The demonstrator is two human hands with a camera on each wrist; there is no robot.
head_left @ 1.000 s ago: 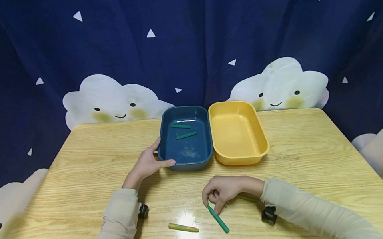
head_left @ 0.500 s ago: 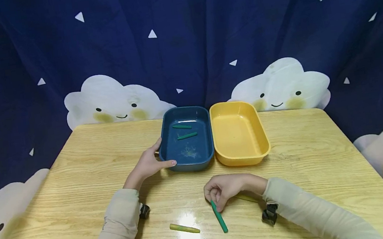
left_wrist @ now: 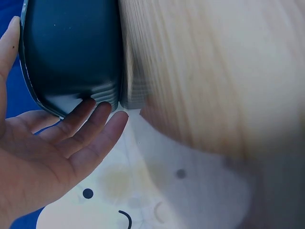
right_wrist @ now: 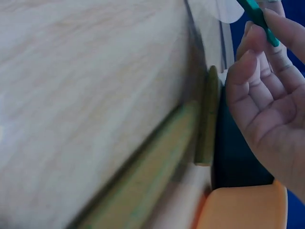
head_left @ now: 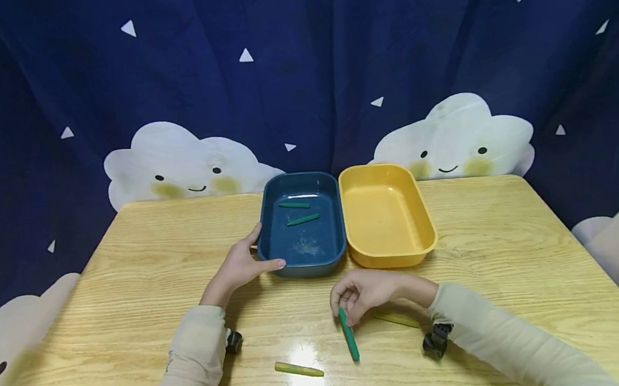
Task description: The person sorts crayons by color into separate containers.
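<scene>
My right hand (head_left: pixel 366 293) pinches a green crayon (head_left: pixel 350 341) between thumb and fingers near its upper end. The crayon slants down toward me over the table; in the right wrist view the green crayon (right_wrist: pixel 259 19) shows at the fingertips. My left hand (head_left: pixel 239 264) rests against the near left corner of a dark blue bin (head_left: pixel 305 270), thumb along the front rim, fingers spread along the left side. The left wrist view has these fairly straight fingers (left_wrist: pixel 90 129) at the bin wall. Two green crayons (head_left: pixel 302 219) lie inside the blue bin.
A yellow bin (head_left: pixel 394 259) stands right against the blue one. One olive-yellow crayon (head_left: pixel 299 369) lies near the front of the wooden table (head_left: pixel 148 260). Another yellow crayon (head_left: pixel 395 319) lies under my right wrist. A dark blue curtain (head_left: pixel 294 77) hangs behind the table.
My right hand has drawn the green crayon slightly away from me, toward the bins, and the crayon has turned more upright in the head view. My left hand has stayed at the blue bin.
</scene>
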